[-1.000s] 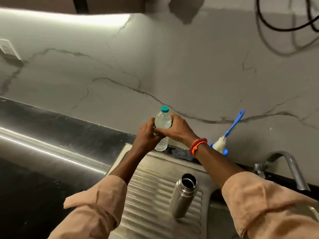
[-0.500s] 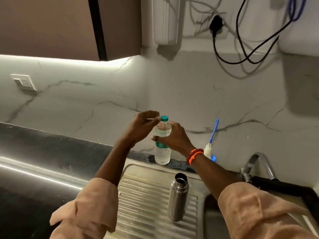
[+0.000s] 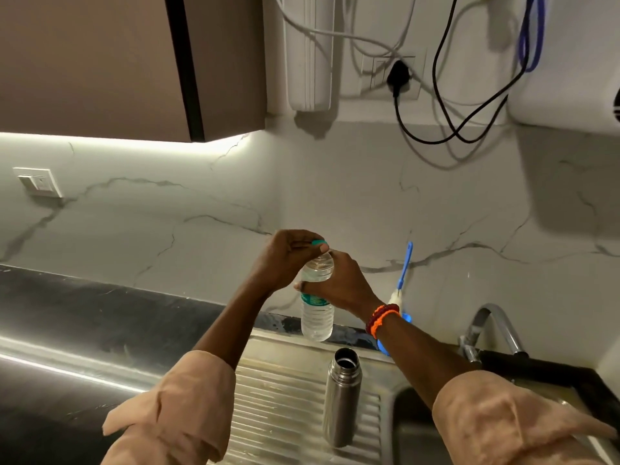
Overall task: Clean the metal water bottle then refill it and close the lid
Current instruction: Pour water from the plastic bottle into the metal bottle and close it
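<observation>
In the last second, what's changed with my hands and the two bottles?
The left hand left the plastic bottle's body and closed over its teal cap. The right hand keeps holding the bottle, now lifted off the counter. The open metal bottle stays on the drainboard, untouched.

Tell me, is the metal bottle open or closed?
Open: the metal bottle stands upright on the drainboard, dark mouth uncovered, no lid on it.

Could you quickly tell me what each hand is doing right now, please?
Left hand: closed on the teal cap of the plastic bottle.
Right hand: closed around the plastic bottle's middle.
</observation>
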